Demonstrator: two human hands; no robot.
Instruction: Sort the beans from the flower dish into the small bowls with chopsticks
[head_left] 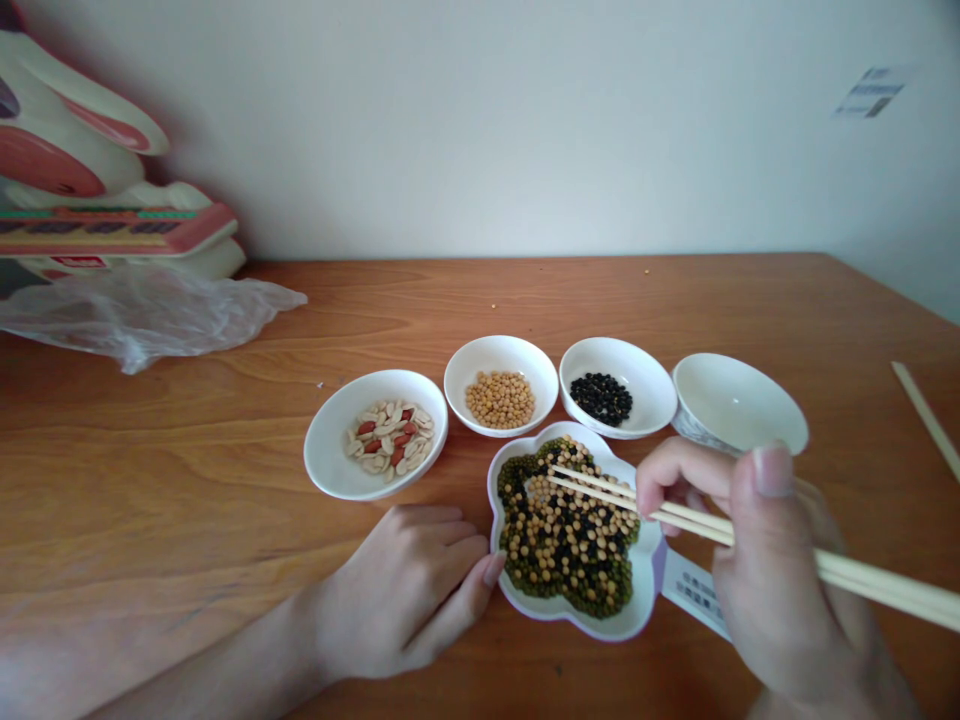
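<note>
Holding two chopsticks between thumb and fingers, the right hand sets their tips, slightly parted, among the beans; whether one is pinched cannot be told. The left hand lies palm down with fingers half bent, its thumb at the near left rim of the tray; whether it grips the rim cannot be told.

That one tray, petal-shaped and white with a lilac edge, sits between the hands, bearing small green, round tan and glossy black beans. Behind and left of it stand four round, smooth white bowls: one with split peanuts, pale and some red-skinned, one with tan beans, one with black beans, and one showing its shiny inside.

One printed label pokes out beside the tray. One crumpled clear bag lies on the wood-grained table.
</note>
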